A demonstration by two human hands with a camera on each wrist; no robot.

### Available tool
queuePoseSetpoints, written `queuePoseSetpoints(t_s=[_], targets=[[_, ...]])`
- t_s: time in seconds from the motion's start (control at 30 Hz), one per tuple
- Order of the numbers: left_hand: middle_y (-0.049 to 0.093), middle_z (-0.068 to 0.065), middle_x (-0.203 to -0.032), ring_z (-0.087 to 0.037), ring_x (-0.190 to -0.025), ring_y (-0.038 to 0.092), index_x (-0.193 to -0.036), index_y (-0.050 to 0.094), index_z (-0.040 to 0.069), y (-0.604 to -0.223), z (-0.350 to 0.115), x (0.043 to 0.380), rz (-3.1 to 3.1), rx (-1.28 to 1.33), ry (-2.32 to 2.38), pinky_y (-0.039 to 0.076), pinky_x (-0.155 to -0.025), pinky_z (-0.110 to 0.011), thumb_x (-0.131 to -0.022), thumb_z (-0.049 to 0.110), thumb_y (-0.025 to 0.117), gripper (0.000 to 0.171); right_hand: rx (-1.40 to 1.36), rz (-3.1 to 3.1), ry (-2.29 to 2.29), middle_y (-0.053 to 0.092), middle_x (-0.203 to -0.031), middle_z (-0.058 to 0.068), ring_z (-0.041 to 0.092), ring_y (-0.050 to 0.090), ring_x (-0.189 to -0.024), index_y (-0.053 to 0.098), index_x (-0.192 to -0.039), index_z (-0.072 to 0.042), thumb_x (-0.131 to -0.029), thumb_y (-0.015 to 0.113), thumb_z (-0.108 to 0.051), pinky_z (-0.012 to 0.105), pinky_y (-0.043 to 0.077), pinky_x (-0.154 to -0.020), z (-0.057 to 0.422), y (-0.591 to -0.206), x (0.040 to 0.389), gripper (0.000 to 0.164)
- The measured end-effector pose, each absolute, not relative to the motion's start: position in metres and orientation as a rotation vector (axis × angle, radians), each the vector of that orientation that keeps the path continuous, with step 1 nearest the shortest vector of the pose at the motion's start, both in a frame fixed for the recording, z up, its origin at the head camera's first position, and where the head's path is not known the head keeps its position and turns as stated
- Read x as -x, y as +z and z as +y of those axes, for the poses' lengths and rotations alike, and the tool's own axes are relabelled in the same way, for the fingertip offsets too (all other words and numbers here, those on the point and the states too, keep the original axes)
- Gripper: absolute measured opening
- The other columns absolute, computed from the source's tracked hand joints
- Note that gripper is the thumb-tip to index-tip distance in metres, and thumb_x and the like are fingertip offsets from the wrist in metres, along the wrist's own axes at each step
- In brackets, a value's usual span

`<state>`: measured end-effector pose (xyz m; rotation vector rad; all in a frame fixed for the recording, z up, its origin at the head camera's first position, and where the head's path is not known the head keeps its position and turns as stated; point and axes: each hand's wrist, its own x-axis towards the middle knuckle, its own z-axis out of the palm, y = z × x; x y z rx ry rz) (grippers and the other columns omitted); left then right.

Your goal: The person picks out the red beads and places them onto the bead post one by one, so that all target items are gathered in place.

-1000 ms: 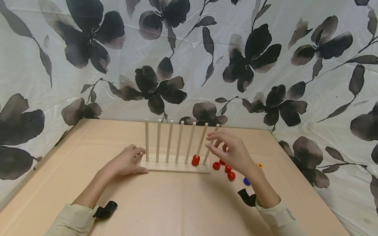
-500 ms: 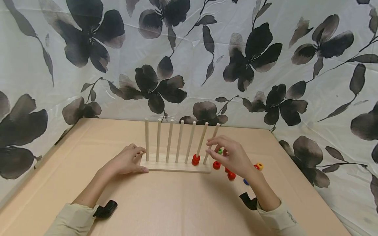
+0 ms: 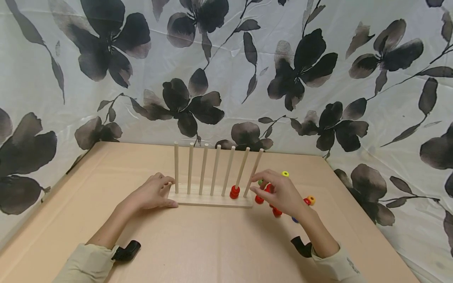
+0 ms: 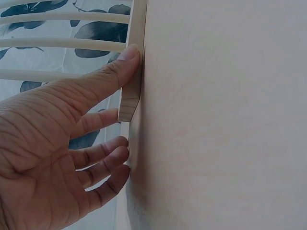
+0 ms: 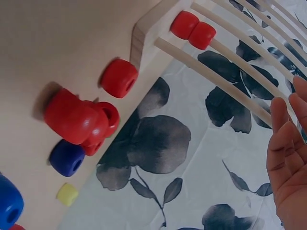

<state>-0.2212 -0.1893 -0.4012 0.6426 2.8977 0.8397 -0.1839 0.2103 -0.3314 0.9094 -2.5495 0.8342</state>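
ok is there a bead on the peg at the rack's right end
No, that end peg is bare; the two red beads sit on the next peg.

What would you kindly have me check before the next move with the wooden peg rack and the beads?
1. Left hand steadying the peg rack at its left end: ok, thumb on the base's front edge.
2. Two red beads seated on the second peg from the right: ok, stacked at the base.
3. Rightmost peg free of beads: ok.
4. Bead ready in the right hand: not ok, none shows between its fingers.
5. Right fingertips clear of the rightmost peg: cannot tell, they look very close.
6. Loose red bead near at hand: ok, it lies just beyond the rack's right end.
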Motion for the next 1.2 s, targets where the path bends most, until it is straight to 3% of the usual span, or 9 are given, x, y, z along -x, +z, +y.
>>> queuePoseSetpoints(t_s=[0.4,0.63,0.93,1.2], targets=[[0.055,-0.017,-0.111,-0.031,-0.101,0.049,-0.132,0.06,0.003,-0.402,-0.189,0.221,2.9,-0.631,0.842,0.044,-0.086,-0.048,-0.074,0.045,0.091,0.077,-0.867,-2.626,0.87,0.071,-0.104,-0.002,0.004,0.06,-0.071,0.074,-0.113,-0.011,-0.086,0.084,-0.013,0.024,0.051,-0.061,0.218,-0.346,0.182,0.029],[0.055,-0.017,-0.113,-0.032,-0.103,0.05,-0.132,0.061,0.003,-0.401,-0.189,0.22,2.9,-0.63,0.846,0.045,-0.088,-0.05,-0.074,0.045,0.091,0.077,-0.849,-2.667,0.87,0.071,-0.106,0.001,0.006,0.06,-0.074,0.073,-0.113,-0.013,-0.086,0.084,-0.011,0.024,0.051,-0.061,0.223,-0.352,0.183,0.03],[0.055,-0.018,-0.114,-0.032,-0.104,0.05,-0.131,0.061,0.003,-0.402,-0.189,0.222,2.904,-0.63,0.841,0.045,-0.089,-0.051,-0.074,0.045,0.091,0.077,-0.794,-2.749,0.853,0.066,-0.09,-0.002,0.015,0.055,-0.071,0.074,-0.114,-0.013,-0.087,0.083,-0.013,0.023,0.049,-0.06,0.227,-0.361,0.186,0.028],[0.055,-0.019,-0.114,-0.033,-0.105,0.05,-0.132,0.061,0.002,-0.4,-0.188,0.22,2.906,-0.628,0.841,0.045,-0.09,-0.052,-0.074,0.044,0.091,0.077,-0.734,-2.817,0.85,0.07,-0.096,0.006,0.014,0.06,-0.076,0.073,-0.114,-0.009,-0.086,0.084,-0.013,0.023,0.05,-0.059,0.231,-0.366,0.188,0.03]])
